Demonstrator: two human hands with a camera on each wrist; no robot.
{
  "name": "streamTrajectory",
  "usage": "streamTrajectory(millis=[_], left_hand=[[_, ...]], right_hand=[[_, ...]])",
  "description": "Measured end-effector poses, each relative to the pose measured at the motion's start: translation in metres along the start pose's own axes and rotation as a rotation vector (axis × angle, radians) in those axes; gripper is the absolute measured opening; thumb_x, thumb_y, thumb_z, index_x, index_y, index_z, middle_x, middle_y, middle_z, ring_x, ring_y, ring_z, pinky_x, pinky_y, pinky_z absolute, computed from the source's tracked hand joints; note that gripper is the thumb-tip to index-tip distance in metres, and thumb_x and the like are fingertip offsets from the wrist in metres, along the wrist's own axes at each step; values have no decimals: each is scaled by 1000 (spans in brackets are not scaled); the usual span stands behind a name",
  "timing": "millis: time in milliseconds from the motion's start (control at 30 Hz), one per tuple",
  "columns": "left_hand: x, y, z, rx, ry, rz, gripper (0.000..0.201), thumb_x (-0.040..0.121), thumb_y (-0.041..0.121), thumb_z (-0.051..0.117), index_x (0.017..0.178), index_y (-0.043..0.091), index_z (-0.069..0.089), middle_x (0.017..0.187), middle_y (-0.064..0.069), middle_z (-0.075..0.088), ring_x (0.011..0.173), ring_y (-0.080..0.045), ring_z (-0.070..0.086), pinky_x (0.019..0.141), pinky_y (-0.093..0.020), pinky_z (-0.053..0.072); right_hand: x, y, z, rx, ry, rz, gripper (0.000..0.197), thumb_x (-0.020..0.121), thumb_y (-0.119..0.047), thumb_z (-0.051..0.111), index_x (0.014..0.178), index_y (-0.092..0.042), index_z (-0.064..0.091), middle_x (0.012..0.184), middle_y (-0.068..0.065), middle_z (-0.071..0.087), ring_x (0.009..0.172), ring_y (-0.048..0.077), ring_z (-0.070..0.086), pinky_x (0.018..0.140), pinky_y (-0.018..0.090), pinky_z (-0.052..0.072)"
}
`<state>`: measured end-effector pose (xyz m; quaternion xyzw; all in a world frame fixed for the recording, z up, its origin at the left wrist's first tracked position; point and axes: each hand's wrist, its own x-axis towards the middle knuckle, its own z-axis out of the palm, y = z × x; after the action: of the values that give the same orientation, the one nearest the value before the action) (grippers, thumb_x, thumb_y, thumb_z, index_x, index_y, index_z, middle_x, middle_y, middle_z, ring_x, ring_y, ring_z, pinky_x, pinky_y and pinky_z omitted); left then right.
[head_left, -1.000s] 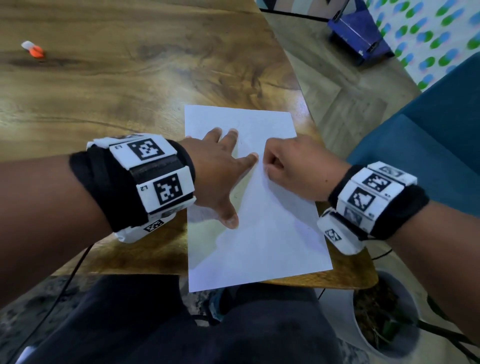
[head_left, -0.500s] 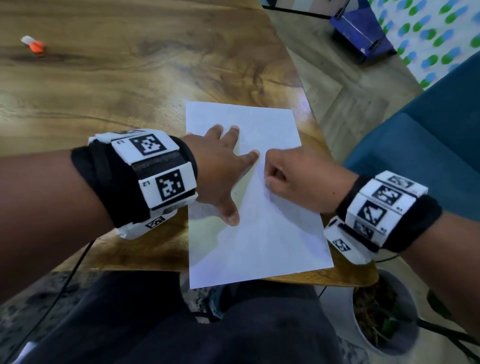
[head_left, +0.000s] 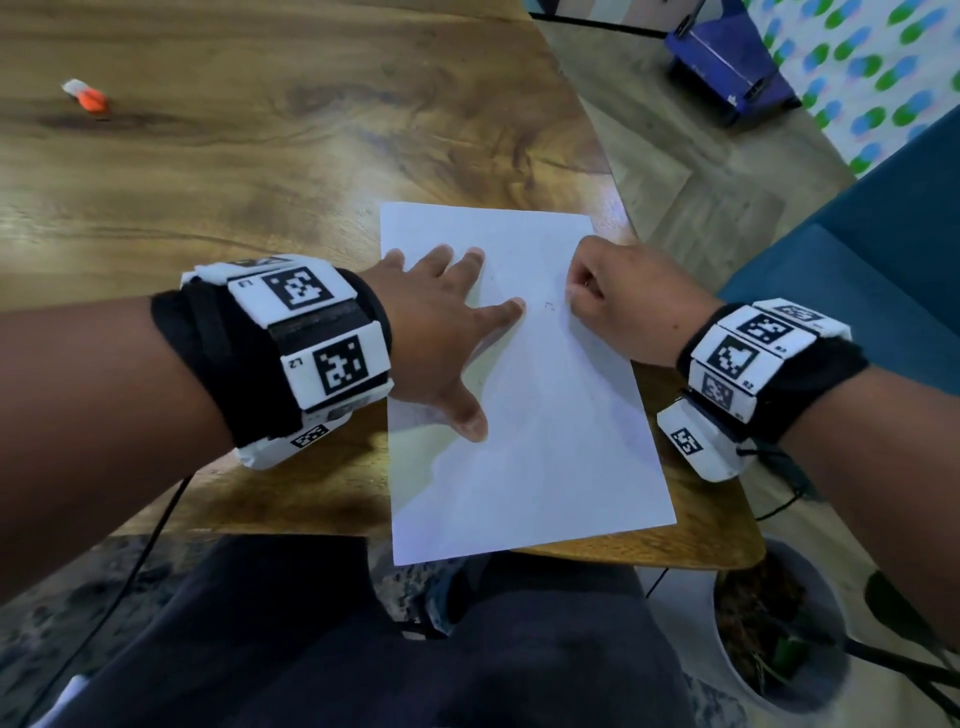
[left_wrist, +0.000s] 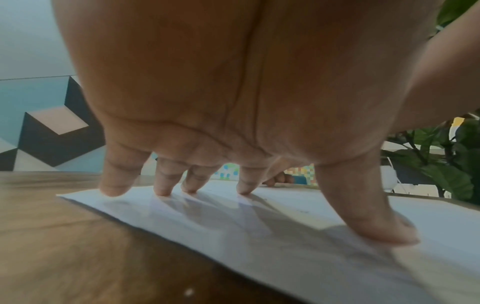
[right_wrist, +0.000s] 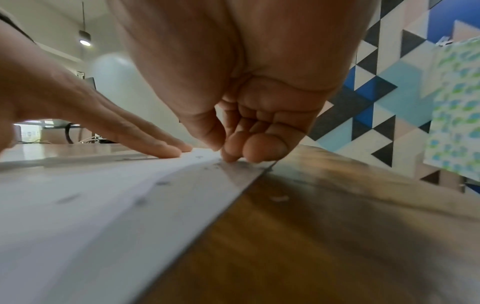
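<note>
A white sheet of paper (head_left: 545, 441) lies at the near right corner of the wooden table (head_left: 260, 156), its near edge hanging over the table edge. My left hand (head_left: 467, 332) lies flat on the sheet's left half, fingers spread and straight; the left wrist view shows its fingertips (left_wrist: 241, 189) and thumb pressing the paper (left_wrist: 285, 236). My right hand (head_left: 613, 296) is curled into a loose fist over the sheet's right edge. In the right wrist view its fingertips (right_wrist: 252, 152) and thumb touch the paper (right_wrist: 103, 205) near the edge, with nothing seen inside them. Faint marks dot the sheet.
A small orange and white object (head_left: 85, 96) lies far left on the table. A blue chair (head_left: 857, 260) stands right of the table, and a potted plant (head_left: 779, 623) sits on the floor below the corner. A blue box (head_left: 727, 52) is on the floor beyond.
My right hand has slid rightward and a little away across the sheet, from beside the left index finger to the right edge. The left hand stays flat in place.
</note>
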<state>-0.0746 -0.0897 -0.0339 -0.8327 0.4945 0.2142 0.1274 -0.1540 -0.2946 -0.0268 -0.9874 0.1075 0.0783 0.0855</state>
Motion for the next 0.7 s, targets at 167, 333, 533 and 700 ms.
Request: streamTrajectory(millis=[167, 333, 533, 700], left_hand=[[2, -2, -6, -32, 26, -30, 123, 66, 89, 58, 159, 43, -7, 168, -16, -15, 155, -38, -8, 122, -60, 11], [-12, 2, -6, 39, 135, 57, 95, 76, 85, 52, 157, 48, 17, 167, -14, 4, 154, -37, 1, 120, -61, 18], [-28, 5, 9, 81, 27, 62, 125, 64, 95, 49, 158, 39, -11, 168, -10, -8, 155, -33, -2, 122, -57, 18], [-25, 5, 9, 30, -1, 66, 128, 64, 92, 57, 159, 39, -12, 168, -10, -15, 155, -34, -9, 123, -57, 14]], right_hand=[[-27, -27, 6, 49, -82, -140, 8, 93, -27, 51, 94, -23, 58, 76, -4, 66, 77, 21, 62, 80, 38, 53], [-36, -35, 11, 60, -55, -167, 10, 95, -24, 51, 96, -17, 59, 81, 1, 64, 79, 25, 58, 73, 43, 52], [-39, -37, 11, -40, -99, -169, 12, 97, -29, 51, 90, -19, 48, 80, -1, 58, 79, 26, 58, 70, 42, 51], [-66, -61, 13, -11, -222, -301, 12, 100, -28, 47, 89, -25, 41, 88, 1, 62, 80, 24, 58, 70, 42, 49]])
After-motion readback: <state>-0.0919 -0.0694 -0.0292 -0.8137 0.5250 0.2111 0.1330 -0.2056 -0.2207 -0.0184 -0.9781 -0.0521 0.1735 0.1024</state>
